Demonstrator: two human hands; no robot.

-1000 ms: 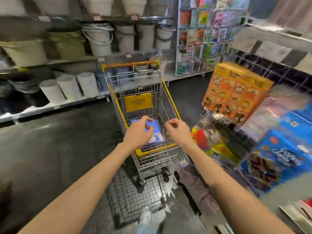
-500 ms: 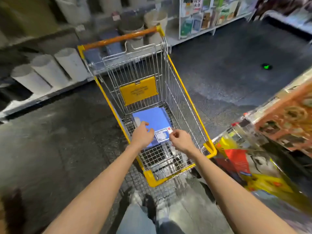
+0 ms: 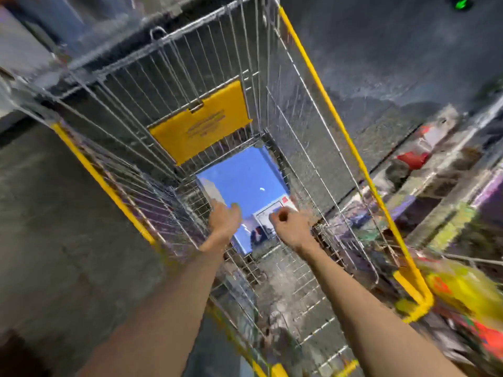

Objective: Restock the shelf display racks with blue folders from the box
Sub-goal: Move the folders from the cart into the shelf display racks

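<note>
- Note the left hand (image 3: 224, 220) spread, fingers extended, touching the near left edge of the blue folder pack (image 3: 245, 186); nothing gripped.
- Note the right hand (image 3: 288, 227) curled at the pack's near right corner, over the white label (image 3: 273, 212); too blurred to tell whether anything is pinched.
- Locate the pack lying flat on the wire bottom of the cart (image 3: 299, 118), near the end wall, below the yellow panel (image 3: 201, 123).
- Work the fingers of both hands under opposite near corners before lifting. Expect a smooth, glossy wrap with little friction, so grip by the edges, not the flat face.
- Lift level. Treat the pack as a thin rectangular slab, probably flexible and liable to sag if tilted.
- Raise straight up between the thin steel wire walls. Avoid catching a corner in the mesh or on the yellow-coated rim (image 3: 339, 126).
</note>
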